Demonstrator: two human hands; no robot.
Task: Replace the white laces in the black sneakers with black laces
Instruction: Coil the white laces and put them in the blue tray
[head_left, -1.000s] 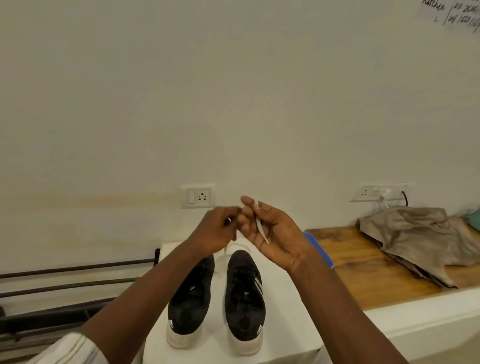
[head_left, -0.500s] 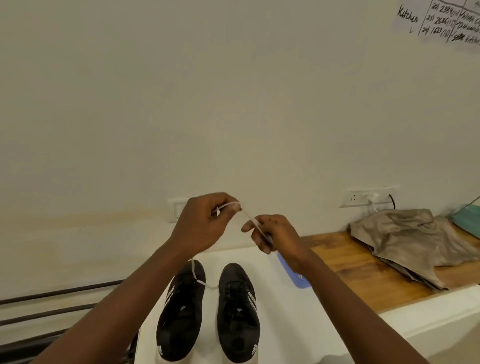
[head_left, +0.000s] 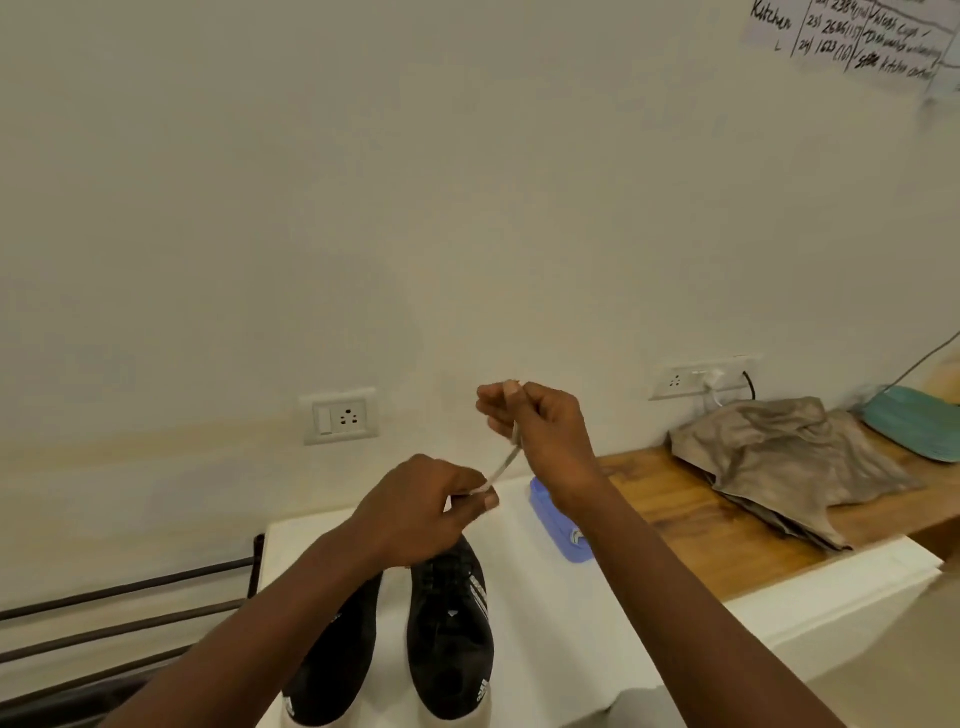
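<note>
Two black sneakers stand side by side on a white surface (head_left: 561, 639), toes toward the wall: the left sneaker (head_left: 337, 665) is partly hidden by my left forearm, the right sneaker (head_left: 449, 629) shows white stripes. A white lace (head_left: 503, 465) runs taut between my hands above the shoes. My left hand (head_left: 421, 512) pinches its lower end just over the toes. My right hand (head_left: 537, 428) is higher and to the right, fingers curled round the upper end. No black laces are in view.
A blue lidded box (head_left: 558, 527) lies just right of the shoes. A wooden counter (head_left: 701, 519) holds a crumpled beige cloth (head_left: 779, 462) and a teal object (head_left: 914, 423). Wall sockets (head_left: 340, 415) sit behind. Dark metal rails (head_left: 119, 613) run at the left.
My left hand has dropped lower toward the shoes while my right hand has risen, so the lace now slants up to the right. The view shifted slightly.
</note>
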